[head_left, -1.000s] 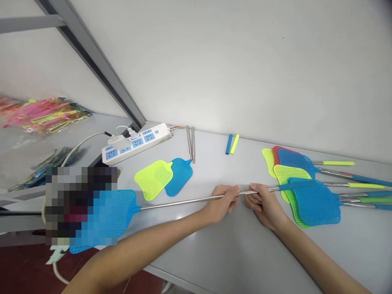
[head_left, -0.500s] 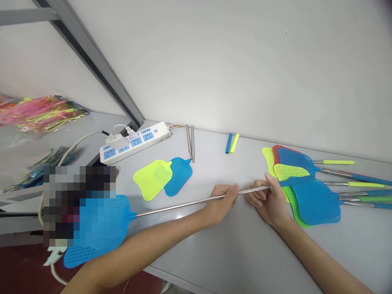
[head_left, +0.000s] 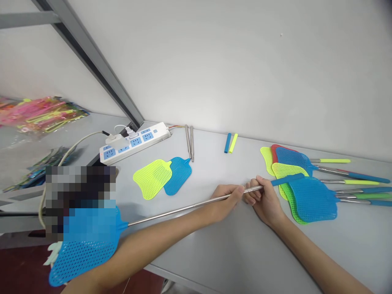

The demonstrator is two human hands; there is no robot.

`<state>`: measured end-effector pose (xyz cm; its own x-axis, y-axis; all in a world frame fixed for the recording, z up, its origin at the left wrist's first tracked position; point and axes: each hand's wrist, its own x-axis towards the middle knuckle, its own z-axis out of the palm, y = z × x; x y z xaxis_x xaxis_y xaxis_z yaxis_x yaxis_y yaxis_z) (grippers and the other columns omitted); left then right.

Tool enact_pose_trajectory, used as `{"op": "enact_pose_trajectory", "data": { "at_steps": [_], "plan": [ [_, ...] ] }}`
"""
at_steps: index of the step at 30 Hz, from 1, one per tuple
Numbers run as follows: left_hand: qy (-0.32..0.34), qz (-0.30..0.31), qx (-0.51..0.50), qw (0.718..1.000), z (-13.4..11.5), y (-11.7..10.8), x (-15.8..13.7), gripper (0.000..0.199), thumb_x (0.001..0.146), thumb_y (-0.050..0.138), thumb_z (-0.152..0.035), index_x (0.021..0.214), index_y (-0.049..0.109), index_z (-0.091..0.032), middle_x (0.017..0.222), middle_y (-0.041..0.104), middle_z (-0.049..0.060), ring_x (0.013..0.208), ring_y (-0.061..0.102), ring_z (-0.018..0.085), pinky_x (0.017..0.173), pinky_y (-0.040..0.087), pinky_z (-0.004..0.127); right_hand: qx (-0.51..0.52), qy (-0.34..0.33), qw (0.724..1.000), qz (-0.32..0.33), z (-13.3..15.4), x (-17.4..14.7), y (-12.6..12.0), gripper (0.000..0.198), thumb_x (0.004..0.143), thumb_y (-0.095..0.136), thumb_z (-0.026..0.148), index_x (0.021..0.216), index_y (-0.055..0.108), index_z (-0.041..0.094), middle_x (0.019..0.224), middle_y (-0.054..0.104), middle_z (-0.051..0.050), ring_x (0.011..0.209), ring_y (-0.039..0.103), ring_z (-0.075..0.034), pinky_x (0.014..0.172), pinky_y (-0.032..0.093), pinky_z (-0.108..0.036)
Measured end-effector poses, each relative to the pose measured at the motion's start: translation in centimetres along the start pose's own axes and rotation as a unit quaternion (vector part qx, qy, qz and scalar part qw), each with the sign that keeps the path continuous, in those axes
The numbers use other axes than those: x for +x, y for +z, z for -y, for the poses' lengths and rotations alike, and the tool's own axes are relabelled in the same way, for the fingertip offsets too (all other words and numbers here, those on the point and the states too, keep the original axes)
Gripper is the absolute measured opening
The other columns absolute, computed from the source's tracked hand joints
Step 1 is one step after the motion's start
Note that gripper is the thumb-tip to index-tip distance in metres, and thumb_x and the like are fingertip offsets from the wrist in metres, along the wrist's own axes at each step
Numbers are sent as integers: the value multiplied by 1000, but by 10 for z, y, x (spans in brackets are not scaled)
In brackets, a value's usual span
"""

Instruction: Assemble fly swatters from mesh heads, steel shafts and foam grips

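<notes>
A blue fly swatter with a long, drawn-out metal rod slants across the front of the table, its mesh head at the lower left. My left hand is closed around the middle of the rod. Close to the blue grip, my right hand is closed on the rod's thicker end. Behind the grip lies a pile of swatters with a blue mesh head on top, handles pointing right. A yellow mesh head overlaps a blue mesh head left of my hands.
A white power strip with plugs and cables lies at the back left. Two metal rods and two short grips, one blue and one yellow, lie near the wall. Plastic bags with colourful contents are at the far left.
The swatter's head has shifted down and left, and its rod tilts more steeply. My left hand has moved slightly right along the rod, nearer my right hand, which still holds the handle end.
</notes>
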<state>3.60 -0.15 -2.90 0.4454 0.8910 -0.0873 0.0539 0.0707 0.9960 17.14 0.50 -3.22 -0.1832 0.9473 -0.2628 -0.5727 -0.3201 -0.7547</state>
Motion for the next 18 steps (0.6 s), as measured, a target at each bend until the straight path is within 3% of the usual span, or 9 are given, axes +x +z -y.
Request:
{"op": "enact_pose_trajectory", "data": {
  "at_steps": [10,18],
  "plan": [
    [26,-12,-21,999,-2,0,0,47,84,34,-45,57,56,-14,46,35,-3,45,31,7,45,24,22,-29,-8,999,39,2,-1,1,40,78,42,32,41,36,19,39,28,3,40,34,-11,46,29,-27],
    [29,-5,-45,999,-9,-2,-1,45,83,38,-43,49,48,-16,44,36,-4,47,39,8,50,31,21,-22,6,998,63,2,-1,-1,38,78,39,30,41,41,19,40,32,2,42,37,-12,48,30,-27]
  ]
}}
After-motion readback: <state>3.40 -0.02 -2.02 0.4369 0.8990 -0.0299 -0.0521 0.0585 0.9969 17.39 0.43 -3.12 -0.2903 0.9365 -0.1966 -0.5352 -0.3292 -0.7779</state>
